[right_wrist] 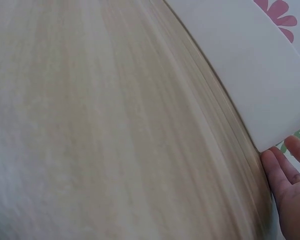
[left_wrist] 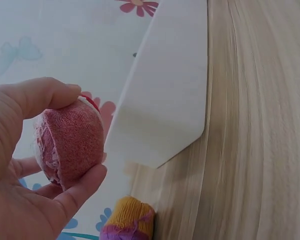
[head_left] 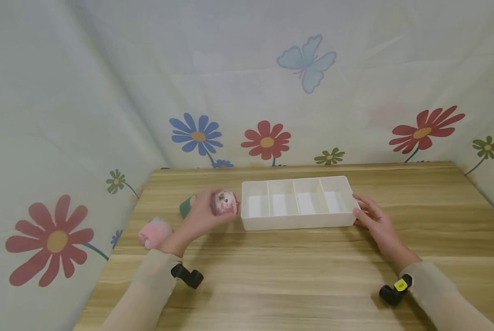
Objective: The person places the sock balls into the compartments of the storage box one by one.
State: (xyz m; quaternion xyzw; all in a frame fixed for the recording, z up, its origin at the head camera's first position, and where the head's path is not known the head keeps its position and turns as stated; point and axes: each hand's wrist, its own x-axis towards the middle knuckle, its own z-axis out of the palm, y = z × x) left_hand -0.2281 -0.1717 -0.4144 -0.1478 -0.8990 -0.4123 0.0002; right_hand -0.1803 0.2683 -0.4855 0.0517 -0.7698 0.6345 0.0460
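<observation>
My left hand (head_left: 201, 214) grips a balled-up sock (head_left: 225, 202), dark pink with a white patterned side, just off the left end of a white divided box (head_left: 298, 221). In the left wrist view, thumb and fingers wrap round the sock's pink knit (left_wrist: 75, 142). At the box's other end, my right hand (head_left: 374, 220) touches the end wall with its fingertips and thumb. The right wrist view has those fingers (right_wrist: 277, 170) against the box's lower corner. The box's compartments show bare white bottoms.
A pink rolled sock (head_left: 155, 233) lies left of my left wrist. Partly behind that hand is a green bundle (head_left: 186, 208). A yellow and purple rolled sock (left_wrist: 130, 220) shows in the left wrist view. Behind the wooden table (head_left: 280, 280) hangs a flowered cloth (head_left: 238, 69).
</observation>
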